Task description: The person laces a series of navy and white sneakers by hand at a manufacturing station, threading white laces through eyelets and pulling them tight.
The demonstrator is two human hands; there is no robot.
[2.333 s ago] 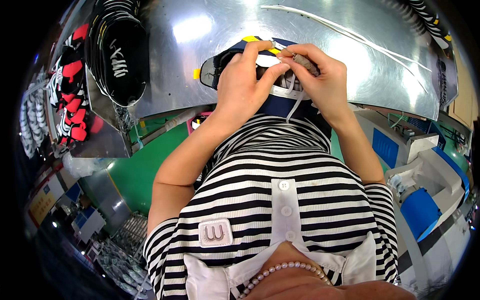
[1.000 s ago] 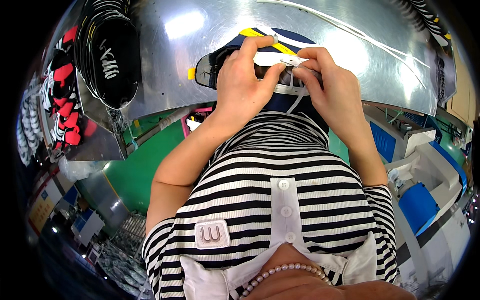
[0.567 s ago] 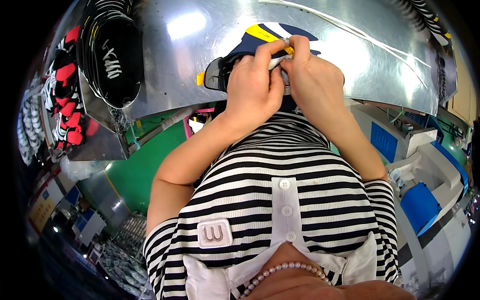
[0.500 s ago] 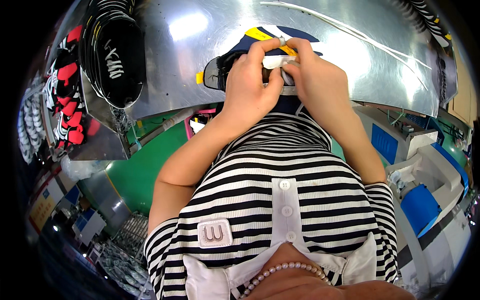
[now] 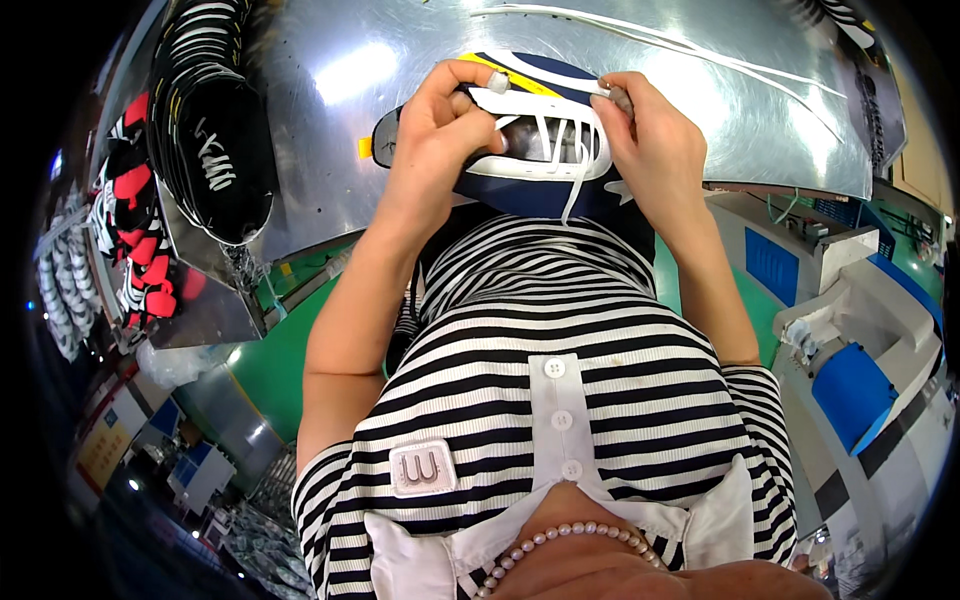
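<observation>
A navy shoe upper (image 5: pixel 510 192) with white trim and a yellow stripe lies at the near edge of the metal table, its toe toward the right. White lace (image 5: pixel 578 185) crosses its opening in several rows, and one loose end hangs down the near side. My left hand (image 5: pixel 440 130) is closed on the white eyelet edge, thumb at the opening and forefinger on the far side. At the toe end, my right hand (image 5: pixel 655 135) pinches the upper's far edge; its fingertips partly hide what lies between them. Fingers of both hands wear pale coverings.
Loose white laces (image 5: pixel 690 50) lie across the metal table (image 5: pixel 320 150) at the far right. Nested black shoe uppers (image 5: pixel 215 150) are stacked on the left, with red, black and white pieces (image 5: pixel 140 230) beyond. A grey and blue machine (image 5: pixel 850 390) stands at the lower right.
My hands have moved apart, the left toward the left and the right slightly right. The upper has turned and shifted, so its laced opening now shows between them.
</observation>
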